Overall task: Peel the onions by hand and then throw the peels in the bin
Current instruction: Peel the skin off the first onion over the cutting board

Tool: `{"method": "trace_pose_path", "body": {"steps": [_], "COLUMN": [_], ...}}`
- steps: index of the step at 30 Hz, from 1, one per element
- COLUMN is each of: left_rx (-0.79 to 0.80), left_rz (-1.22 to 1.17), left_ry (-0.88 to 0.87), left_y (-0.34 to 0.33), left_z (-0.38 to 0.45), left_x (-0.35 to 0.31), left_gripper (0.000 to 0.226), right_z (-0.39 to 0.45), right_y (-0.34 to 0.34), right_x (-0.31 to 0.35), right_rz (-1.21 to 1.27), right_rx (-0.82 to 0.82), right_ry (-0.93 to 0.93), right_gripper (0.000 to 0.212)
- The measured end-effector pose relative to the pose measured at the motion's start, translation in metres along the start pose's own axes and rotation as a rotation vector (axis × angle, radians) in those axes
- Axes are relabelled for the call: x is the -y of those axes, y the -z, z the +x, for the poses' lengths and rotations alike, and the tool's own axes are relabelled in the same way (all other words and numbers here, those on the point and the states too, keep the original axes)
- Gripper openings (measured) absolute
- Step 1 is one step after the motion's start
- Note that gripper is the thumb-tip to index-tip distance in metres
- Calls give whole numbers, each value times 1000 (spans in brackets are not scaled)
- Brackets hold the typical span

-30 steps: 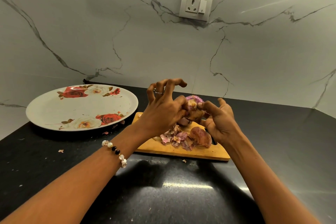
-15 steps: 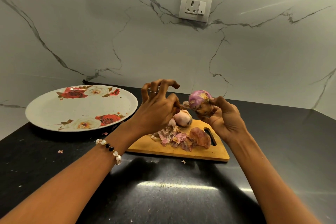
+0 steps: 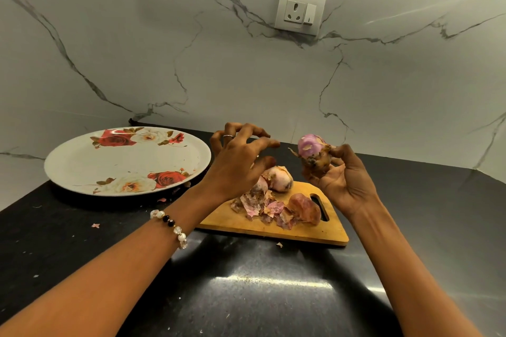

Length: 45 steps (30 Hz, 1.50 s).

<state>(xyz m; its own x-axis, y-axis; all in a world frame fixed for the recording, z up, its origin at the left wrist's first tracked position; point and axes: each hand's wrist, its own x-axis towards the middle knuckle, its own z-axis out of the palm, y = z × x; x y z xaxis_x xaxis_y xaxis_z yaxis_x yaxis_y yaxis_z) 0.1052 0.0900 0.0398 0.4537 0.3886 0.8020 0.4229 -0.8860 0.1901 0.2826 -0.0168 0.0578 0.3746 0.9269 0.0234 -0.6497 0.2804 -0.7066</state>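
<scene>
Right now the right hand (image 3: 346, 180) holds an onion (image 3: 315, 154) up above the far right end of the board (image 3: 323, 232), its fingers and thumb curled round the lower, root side. That onion is part peeled: purple flesh shows on top, brown skin clings below, and a thin strip of skin sticks out to its left.

Just beside it, with a clear gap between, the left hand (image 3: 235, 169) hangs in the air with its fingers bent and spread like a claw. I cannot tell whether a scrap of skin sits between its thumb and forefinger. It wears a ring (image 3: 227, 136), and a bead bracelet (image 3: 171, 226) circles the wrist.

Down on the board, 2 pale onions (image 3: 279, 180) lie side by side at the far edge, partly hidden by the left hand. Near the handle slot lies a brown onion (image 3: 305, 208), unpeeled. A heap of peels (image 3: 262, 206) sits between them, touching the brown one.

To the left, a plate (image 3: 82, 167) with a rose pattern rests on the black counter (image 3: 260, 295), close to the board. Small bits of peel (image 3: 95, 225) lie scattered on the counter, one just in front of the board. On the marble wall (image 3: 164, 63) behind is a socket (image 3: 299, 11).
</scene>
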Motion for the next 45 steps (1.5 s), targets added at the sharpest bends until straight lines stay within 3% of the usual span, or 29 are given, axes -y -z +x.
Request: {"method": "trace_pose_path", "body": {"steps": [2, 4, 6, 9, 15, 19, 21, 23, 26, 30, 31, 34, 36, 45], "left_rx": [-27, -65, -108, -134, -16, 71, 67, 26, -103, -186, -170, -130, -135, -138], "left_rz": [-63, -46, -27, 15, 11, 36, 63, 73, -9, -175, -192, -161, -144, -8], "left_ry": [-6, -46, -65, -83, -78, -48, -23, 2, 63, 74, 58, 32, 34, -47], "left_y": [1, 1, 2, 1, -4, -8, -9, -9, -5, -3, -4, -7, -8, -5], "left_z": [0, -1, -2, -3, -7, -10, -11, -11, -6, -1, -1, -5, -6, -8], "left_x": [-7, -14, -18, -21, -20, -21, -21, -20, -20, -22, -22, -22, -23, -29], "left_gripper": [42, 40, 30, 19, 15, 7, 15, 25, 21, 22, 23, 21, 18, 11], "right_z": [3, 3, 0, -5, -7, -7, -5, -2, 4, 8, 7, 3, 0, 1], "right_y": [1, 1, -1, -8, -11, -10, -8, -6, -1, -1, -2, -7, -10, -10], "right_x": [-2, -5, -8, -11, -8, -5, -6, -8, -12, -17, -19, -23, -25, -27], "right_rz": [3, -5, -38, -77, -77, -78, -108, -155, -225, -292, -295, -310, -337, -374], "right_rx": [9, 10, 20, 3, -32, -45, -43, -58, -99, -102, -98, -108, -96, -118], "right_ry": [-13, -35, -56, -74, -36, -12, -11, 0, 54, 90, 94, 95, 88, 150], "right_gripper": [122, 117, 99, 50, 33, 41, 41, 44, 67, 43, 48, 103, 116, 101]}}
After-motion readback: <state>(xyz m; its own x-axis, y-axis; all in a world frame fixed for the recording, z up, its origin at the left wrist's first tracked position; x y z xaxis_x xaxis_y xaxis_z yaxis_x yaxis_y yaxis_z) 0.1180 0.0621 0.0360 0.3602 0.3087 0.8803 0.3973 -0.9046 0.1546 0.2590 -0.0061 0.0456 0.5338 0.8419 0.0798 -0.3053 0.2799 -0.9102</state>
